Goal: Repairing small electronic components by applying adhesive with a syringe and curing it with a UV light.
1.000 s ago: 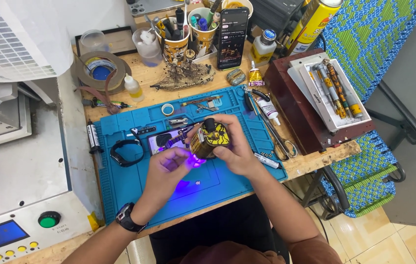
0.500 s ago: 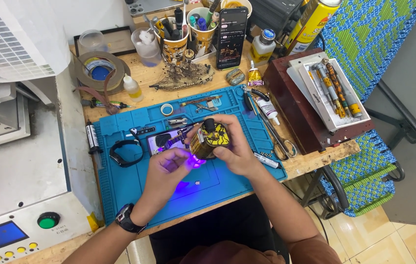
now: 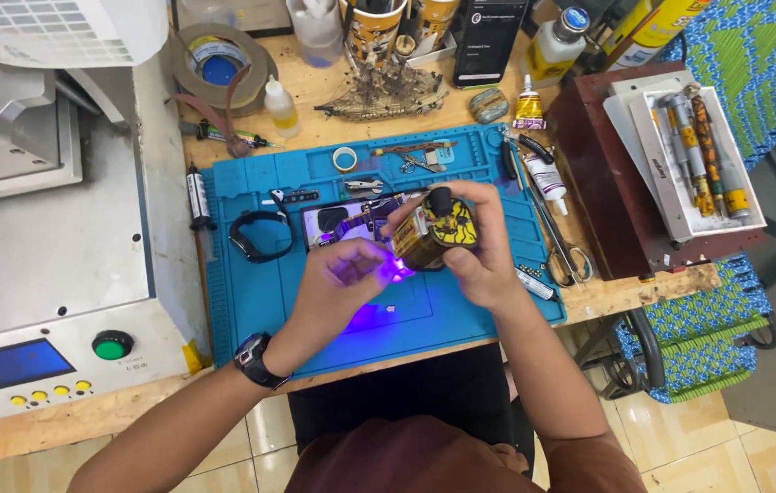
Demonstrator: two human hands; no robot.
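Nothing moved; left hand (image 3: 338,283) hides purple-lit part.

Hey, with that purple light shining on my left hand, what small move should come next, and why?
Probably keep the yellow-and-black lamp in the right hand steady and aimed. Its violet glow falls on the left hand, whose fingers pinch something too small to make out, above the blue mat.
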